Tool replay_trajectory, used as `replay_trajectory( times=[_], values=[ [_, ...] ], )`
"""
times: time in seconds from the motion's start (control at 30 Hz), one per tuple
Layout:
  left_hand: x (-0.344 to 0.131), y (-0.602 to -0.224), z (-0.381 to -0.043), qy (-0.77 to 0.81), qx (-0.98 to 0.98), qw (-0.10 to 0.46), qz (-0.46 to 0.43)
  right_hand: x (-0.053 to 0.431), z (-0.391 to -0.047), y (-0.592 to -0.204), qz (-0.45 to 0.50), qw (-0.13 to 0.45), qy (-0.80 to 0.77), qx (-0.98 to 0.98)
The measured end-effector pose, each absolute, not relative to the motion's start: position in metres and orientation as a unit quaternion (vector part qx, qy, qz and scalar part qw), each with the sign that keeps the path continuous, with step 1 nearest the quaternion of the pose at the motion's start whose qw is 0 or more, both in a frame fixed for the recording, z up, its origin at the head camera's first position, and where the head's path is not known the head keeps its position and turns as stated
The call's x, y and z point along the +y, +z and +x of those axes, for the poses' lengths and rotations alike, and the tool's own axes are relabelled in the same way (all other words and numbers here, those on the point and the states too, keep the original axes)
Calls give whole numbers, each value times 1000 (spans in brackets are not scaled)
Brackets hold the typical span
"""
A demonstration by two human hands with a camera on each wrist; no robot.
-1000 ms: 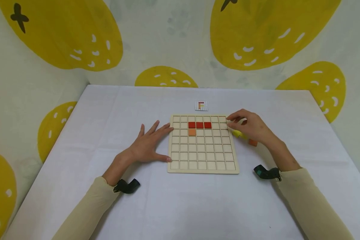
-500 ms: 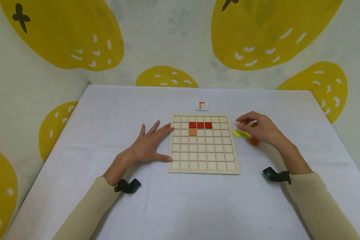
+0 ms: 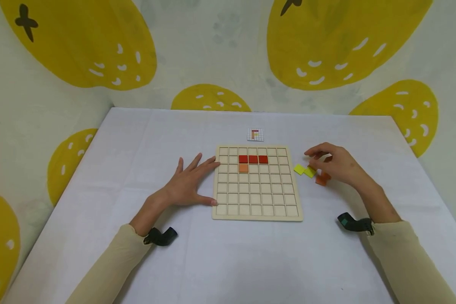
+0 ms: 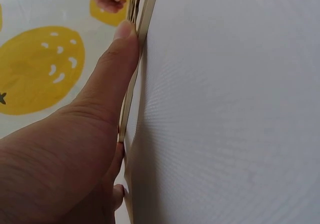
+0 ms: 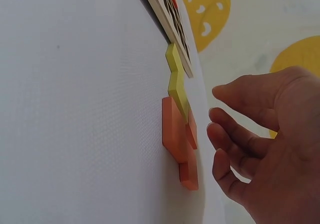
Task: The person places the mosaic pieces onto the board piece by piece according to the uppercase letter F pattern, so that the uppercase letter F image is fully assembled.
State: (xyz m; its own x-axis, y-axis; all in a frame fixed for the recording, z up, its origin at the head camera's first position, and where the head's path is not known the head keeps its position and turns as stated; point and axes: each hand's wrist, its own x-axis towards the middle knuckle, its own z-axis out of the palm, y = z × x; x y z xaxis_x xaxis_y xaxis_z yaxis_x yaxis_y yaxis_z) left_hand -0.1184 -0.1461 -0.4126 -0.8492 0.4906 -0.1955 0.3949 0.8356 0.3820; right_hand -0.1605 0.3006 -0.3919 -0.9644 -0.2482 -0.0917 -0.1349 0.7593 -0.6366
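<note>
One gridded board (image 3: 249,198) bears three red tiles (image 3: 253,159) and one orange tile (image 3: 243,168), with one card (image 3: 255,134) beyond it, two yellow tiles (image 3: 299,169) and at least three loose orange tiles (image 5: 173,129) to its right, and one left hand (image 3: 184,185) and one right hand (image 3: 338,164) flanking it.

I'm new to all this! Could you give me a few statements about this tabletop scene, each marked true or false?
1. Three red tiles lie in a row on the grid board. True.
2. Yellow tiles fill the row nearest the person. False: the two yellow tiles lie to the grid board's right.
3. The left grip touches the grid board's edge. True.
4. A card lies on the grid board. False: the picture card lies beyond it.
</note>
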Motion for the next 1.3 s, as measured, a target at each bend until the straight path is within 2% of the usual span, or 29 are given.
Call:
replay_trajectory(
  times=[0.4,0.77,1.3],
  values=[
    [-147,-415,-120,167,947,144,235,312,-160,-393,-92,96,-330,935],
    [-147,-413,-119,170,946,145,236,317,-160,-399,-123,107,-321,933],
    [-147,-415,-119,177,945,144,235,312,-161,-395,-109,144,-279,943]
  ],
)
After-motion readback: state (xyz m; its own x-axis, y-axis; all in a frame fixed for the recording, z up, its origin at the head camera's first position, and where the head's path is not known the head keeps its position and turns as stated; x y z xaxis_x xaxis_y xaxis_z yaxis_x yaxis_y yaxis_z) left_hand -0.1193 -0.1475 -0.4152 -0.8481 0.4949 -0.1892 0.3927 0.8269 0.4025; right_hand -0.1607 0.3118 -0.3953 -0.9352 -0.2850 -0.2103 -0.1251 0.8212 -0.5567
